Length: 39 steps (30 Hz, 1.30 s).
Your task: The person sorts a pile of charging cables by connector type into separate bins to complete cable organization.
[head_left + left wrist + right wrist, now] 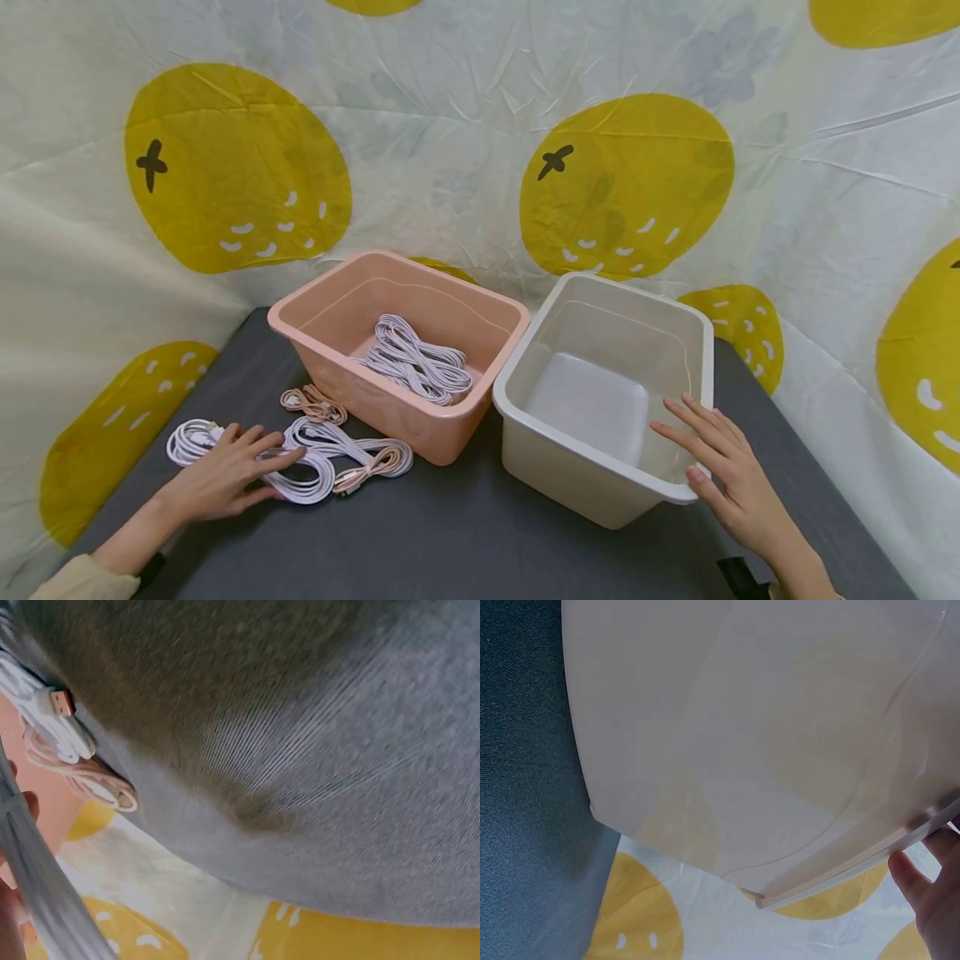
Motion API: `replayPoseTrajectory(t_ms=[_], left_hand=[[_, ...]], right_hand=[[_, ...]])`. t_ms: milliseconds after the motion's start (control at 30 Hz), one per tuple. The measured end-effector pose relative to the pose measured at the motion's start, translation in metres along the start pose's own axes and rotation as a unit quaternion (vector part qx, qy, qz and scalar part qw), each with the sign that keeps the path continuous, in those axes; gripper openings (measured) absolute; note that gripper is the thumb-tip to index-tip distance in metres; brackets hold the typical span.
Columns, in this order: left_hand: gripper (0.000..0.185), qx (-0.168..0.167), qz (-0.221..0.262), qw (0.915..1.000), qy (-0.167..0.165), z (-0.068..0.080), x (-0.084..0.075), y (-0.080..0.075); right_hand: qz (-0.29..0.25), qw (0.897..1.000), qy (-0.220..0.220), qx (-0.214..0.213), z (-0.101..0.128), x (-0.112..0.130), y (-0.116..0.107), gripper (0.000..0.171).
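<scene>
My left hand (225, 475) is over a coiled white cable (187, 442), with thumb and fingers around the bundle. Up close in the left wrist view, the white cable bundle (45, 885) crosses in front of the fingertips (31, 802). Beside it lie another white cable (322, 433), a pink cable (311, 404) and a second pink cable (375, 468). My right hand (731, 467) rests at the near right rim of a beige bin (600, 500), its fingers extended over the inside. In the right wrist view the thumb (909, 877) touches that rim.
A pink bin (360, 400) stands left of the beige one, their rims close together, with white bundled cables (420, 362) inside. Both stand on a dark cloth-covered table (450, 550). A white curtain (450, 167) with yellow fruit prints hangs behind.
</scene>
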<state>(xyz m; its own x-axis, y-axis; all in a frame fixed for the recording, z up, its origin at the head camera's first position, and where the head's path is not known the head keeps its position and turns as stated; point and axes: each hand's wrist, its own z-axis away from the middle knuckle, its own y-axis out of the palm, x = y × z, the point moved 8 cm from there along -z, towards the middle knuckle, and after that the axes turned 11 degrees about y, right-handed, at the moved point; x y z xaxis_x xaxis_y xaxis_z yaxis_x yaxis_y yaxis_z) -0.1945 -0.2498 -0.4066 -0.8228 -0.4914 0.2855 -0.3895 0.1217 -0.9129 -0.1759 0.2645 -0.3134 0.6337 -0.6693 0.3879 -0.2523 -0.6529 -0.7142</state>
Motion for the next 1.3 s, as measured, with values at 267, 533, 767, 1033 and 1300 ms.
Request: replayPoseTrajectory(t_ms=[267,533,767,1033,1300], left_hand=[[0.054,-0.018,-0.002,0.9998,0.002,-0.006,0.006,-0.012],[0.058,-0.047,-0.013,0.9988,-0.002,-0.015,0.013,-0.031],[0.061,-0.047,-0.028,0.9983,-0.019,-0.020,0.017,-0.045],[0.060,-0.070,-0.048,0.9960,-0.030,-0.028,0.023,-0.066],[0.059,-0.099,-0.064,0.9926,-0.028,-0.038,0.028,-0.088]], right_hand=[[0.003,1.000,0.001,0.000,-0.001,0.000,0.000,0.034],[0.006,1.000,0.001,0.000,-0.001,0.000,-0.001,0.034],[0.004,1.000,0.000,0.001,0.000,0.000,0.000,0.034],[0.005,1.000,0.000,0.000,0.001,0.000,0.000,0.034],[0.003,1.000,0.005,0.004,0.001,-0.001,0.000,0.034]])
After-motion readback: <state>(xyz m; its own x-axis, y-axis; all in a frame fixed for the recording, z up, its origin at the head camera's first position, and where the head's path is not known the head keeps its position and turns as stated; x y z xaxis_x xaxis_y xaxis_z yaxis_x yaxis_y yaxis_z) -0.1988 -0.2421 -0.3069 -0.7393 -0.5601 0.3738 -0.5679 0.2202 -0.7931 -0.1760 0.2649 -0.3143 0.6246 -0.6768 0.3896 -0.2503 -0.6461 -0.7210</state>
